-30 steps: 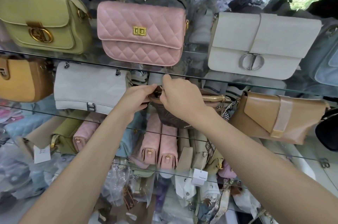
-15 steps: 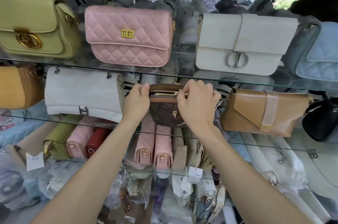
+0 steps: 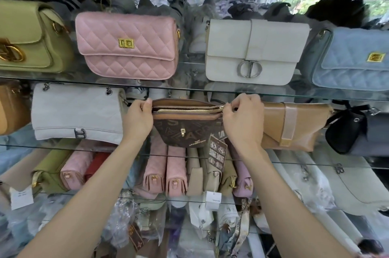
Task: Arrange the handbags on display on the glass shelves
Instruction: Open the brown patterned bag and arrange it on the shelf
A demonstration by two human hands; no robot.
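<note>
Brown monogram handbag (image 3: 187,129) sits between the two hands on the middle glass shelf (image 3: 63,145), and it looks much wider than half a second ago, with the hands now spread well apart toward its two ends. The left hand (image 3: 137,120) grips the bag's left top corner, thumb up over the rim. The right hand (image 3: 244,120) has slid rightward along the gold zipper (image 3: 187,109) and pinches its right end; earlier it was near the bag's middle. A paper tag (image 3: 217,152) now dangles below the bag by the right wrist. Just left of the left hand stands a white quilted bag (image 3: 75,114); just right of the right hand lies a tan flap bag (image 3: 294,127), partly behind the right hand. Above the hands, the pink quilted bag (image 3: 126,45) and white clasp bag (image 3: 252,51) stay put.
</note>
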